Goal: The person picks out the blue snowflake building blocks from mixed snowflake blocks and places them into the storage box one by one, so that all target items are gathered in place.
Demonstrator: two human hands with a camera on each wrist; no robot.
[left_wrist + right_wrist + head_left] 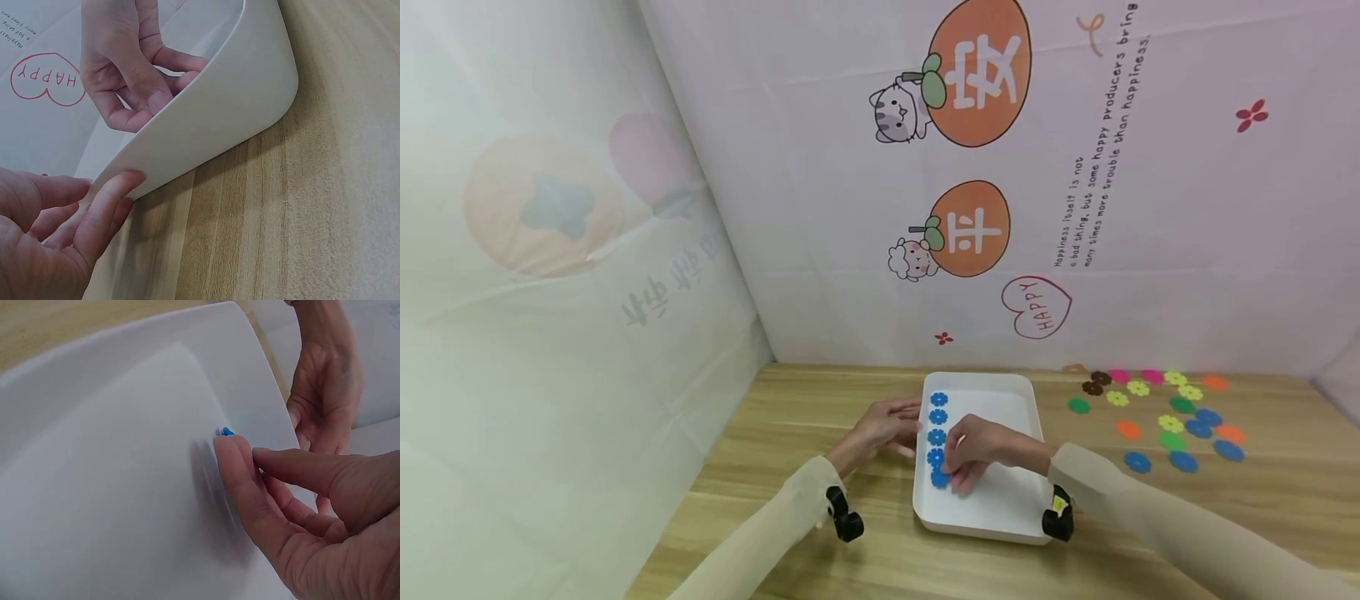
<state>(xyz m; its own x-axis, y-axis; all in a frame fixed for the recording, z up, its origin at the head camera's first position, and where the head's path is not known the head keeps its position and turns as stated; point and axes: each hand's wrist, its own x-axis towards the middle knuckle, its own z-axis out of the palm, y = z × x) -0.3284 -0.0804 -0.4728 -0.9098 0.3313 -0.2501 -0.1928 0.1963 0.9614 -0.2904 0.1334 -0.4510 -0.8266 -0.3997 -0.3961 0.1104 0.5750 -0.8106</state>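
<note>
A white tray (992, 508) stands on the table with several blue flower-shaped discs (937, 436) in a column along its left wall. Over the lower end of that column, my right hand (981, 446) pinches a blue flower-shaped disc (939, 478) between thumb and finger. Only a sliver of blue disc (227, 431) shows past the fingertips in the right wrist view. Outside the left wall, my left hand (883, 427) touches the tray with its fingers. In the left wrist view, one finger (128, 181) lies against the outer wall and another reaches the rim.
Loose flower-shaped discs in several colours lie right of the tray, among them blue discs (1183, 462), a yellow disc (1170, 424), a green disc (1078, 406) and brown discs (1092, 388). Printed cloth walls (850, 317) border the wooden table (827, 575) at the back and left.
</note>
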